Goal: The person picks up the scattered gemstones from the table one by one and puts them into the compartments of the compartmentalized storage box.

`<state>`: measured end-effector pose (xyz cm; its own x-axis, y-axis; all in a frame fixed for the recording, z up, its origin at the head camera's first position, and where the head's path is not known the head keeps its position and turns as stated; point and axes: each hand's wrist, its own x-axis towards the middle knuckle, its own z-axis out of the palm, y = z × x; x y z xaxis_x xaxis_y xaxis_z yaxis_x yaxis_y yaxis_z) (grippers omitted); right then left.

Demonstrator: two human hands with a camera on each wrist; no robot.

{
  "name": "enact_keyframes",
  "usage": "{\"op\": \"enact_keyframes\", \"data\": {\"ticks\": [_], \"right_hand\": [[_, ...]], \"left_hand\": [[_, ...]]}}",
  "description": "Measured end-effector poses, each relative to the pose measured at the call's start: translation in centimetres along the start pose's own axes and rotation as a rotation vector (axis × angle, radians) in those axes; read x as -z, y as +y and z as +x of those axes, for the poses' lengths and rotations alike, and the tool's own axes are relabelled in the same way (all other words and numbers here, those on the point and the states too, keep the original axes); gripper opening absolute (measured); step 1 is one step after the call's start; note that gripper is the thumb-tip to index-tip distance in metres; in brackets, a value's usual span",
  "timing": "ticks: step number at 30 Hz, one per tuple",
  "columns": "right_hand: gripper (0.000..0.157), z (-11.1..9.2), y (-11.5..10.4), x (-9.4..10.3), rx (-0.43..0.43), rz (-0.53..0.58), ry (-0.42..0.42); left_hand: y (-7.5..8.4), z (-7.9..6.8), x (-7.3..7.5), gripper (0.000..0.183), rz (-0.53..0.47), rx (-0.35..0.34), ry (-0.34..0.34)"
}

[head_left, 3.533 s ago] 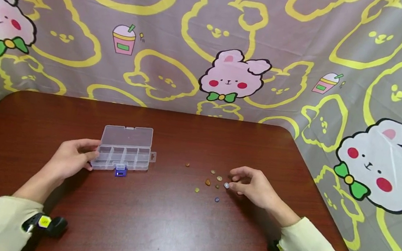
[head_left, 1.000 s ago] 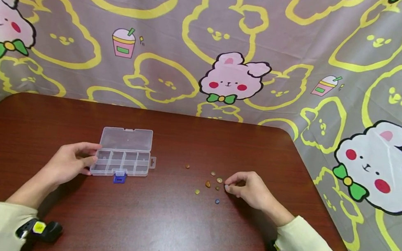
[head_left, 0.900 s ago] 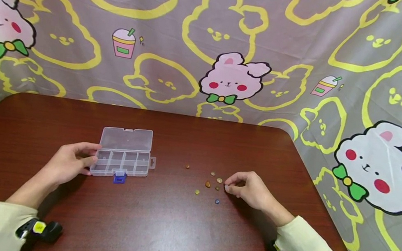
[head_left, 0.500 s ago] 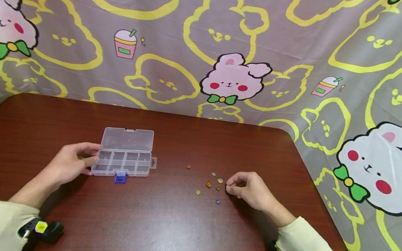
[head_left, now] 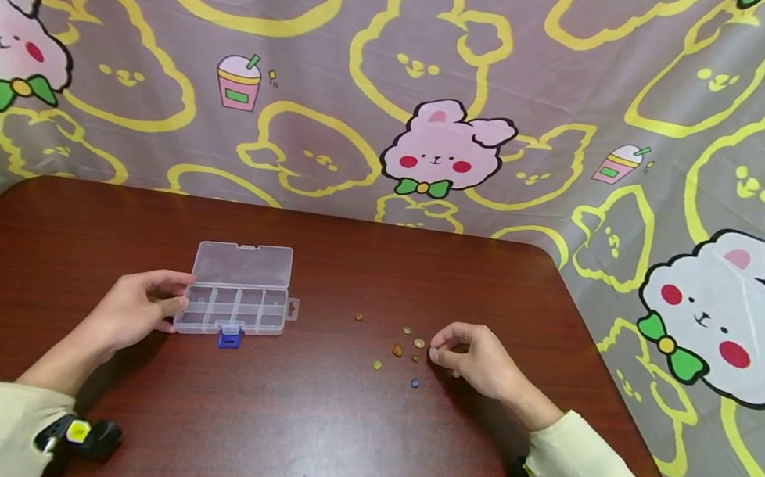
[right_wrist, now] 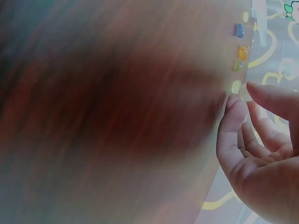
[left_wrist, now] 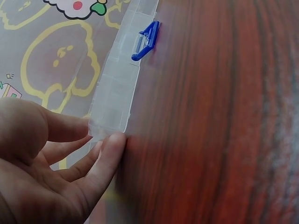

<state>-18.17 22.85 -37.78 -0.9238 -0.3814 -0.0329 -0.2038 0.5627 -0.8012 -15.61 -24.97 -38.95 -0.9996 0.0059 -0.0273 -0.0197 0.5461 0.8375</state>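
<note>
A clear plastic compartment box (head_left: 233, 308) lies on the table with its lid tipped back and its blue latch (head_left: 229, 339) hanging at the front. My left hand (head_left: 137, 309) holds the box's left end between thumb and fingers, and the left wrist view shows the fingertips against that end. Over the right part of the table, my right hand (head_left: 478, 360) pinches a small whitish stone (head_left: 432, 351), mostly covered by the fingertips. Beside it lie an amber stone (head_left: 397, 350), a blue stone (head_left: 415, 383), a yellow-green stone (head_left: 377, 365) and several other small ones.
A small orange-brown stone (head_left: 358, 317) lies apart, between the box and the other stones. The brown wooden table (head_left: 305, 419) ends at the back and right against a cartoon-printed cloth (head_left: 345, 69).
Over the last few seconds my right thumb and finger have come together on the whitish stone. In the latest half second both hands hardly move, and the box stays in place.
</note>
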Motion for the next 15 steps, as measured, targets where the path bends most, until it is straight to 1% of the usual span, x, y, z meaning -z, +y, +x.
{"op": "enact_keyframes", "data": {"ticks": [12, 15], "right_hand": [[0.007, 0.40, -0.76, -0.47, 0.014, 0.004, -0.021], [0.006, 0.59, -0.95, -0.65, 0.027, 0.004, -0.024]], "left_hand": [[0.15, -0.16, 0.05, 0.040, -0.005, 0.002, 0.003], [0.09, -0.16, 0.03, 0.039, -0.019, -0.005, 0.006]]}}
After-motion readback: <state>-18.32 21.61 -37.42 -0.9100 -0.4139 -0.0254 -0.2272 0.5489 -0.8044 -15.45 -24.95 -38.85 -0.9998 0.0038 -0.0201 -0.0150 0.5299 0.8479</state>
